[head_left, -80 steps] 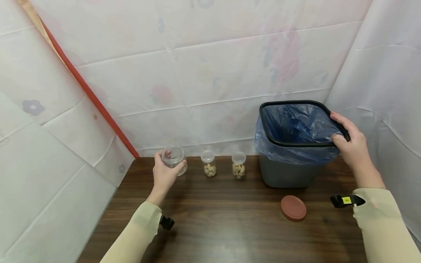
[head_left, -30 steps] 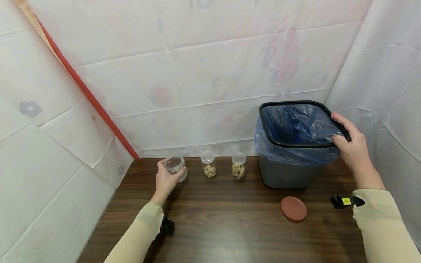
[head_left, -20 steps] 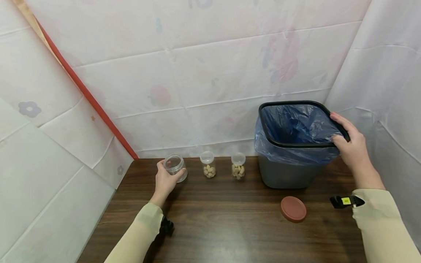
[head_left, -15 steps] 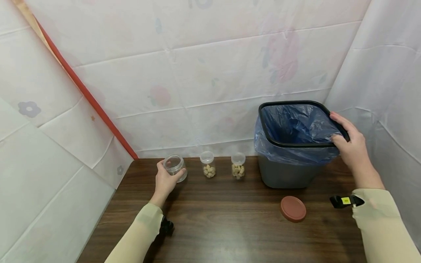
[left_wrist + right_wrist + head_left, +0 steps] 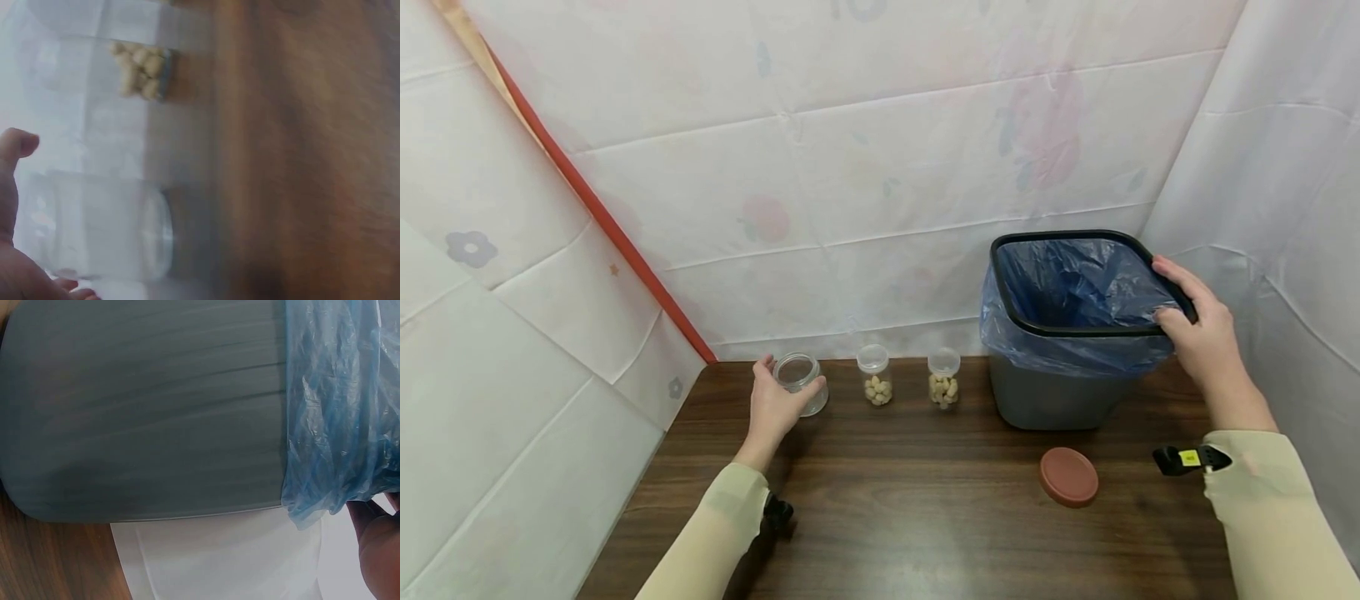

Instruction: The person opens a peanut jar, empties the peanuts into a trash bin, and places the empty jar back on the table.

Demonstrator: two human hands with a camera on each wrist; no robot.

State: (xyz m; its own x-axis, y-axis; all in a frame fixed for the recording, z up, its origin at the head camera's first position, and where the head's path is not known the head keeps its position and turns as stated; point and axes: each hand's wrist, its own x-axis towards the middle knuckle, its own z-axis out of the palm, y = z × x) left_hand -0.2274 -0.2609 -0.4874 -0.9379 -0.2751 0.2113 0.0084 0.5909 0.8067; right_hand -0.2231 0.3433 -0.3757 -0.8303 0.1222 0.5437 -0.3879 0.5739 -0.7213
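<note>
A clear, lidless jar (image 5: 817, 405) stands upright on the dark wooden table, towards the back left. Around it, my left hand (image 5: 773, 408) has its thumb and fingers spread. In the left wrist view the thumb (image 5: 25, 145) is apart from the jar wall, while fingertips show behind the glass; whether they touch cannot be told. On the right stands a grey trash can (image 5: 1051, 396) with a blue plastic bag (image 5: 1075, 354) folded over its edge. My right hand (image 5: 1208, 333) grips the can's black rim (image 5: 1015, 310) at the right side.
Two small clear containers, a left one (image 5: 877, 385) and a right one (image 5: 943, 385), hold pale nuts and stand between jar and can. A reddish round lid (image 5: 1069, 477) lies in front of the can. White patterned sheets (image 5: 880, 175) hang behind and beside the table.
My left hand lowered the jar onto the table, then loosened and shifted slightly left, its fingers spreading from the glass. My right hand has stayed on the can's rim.
</note>
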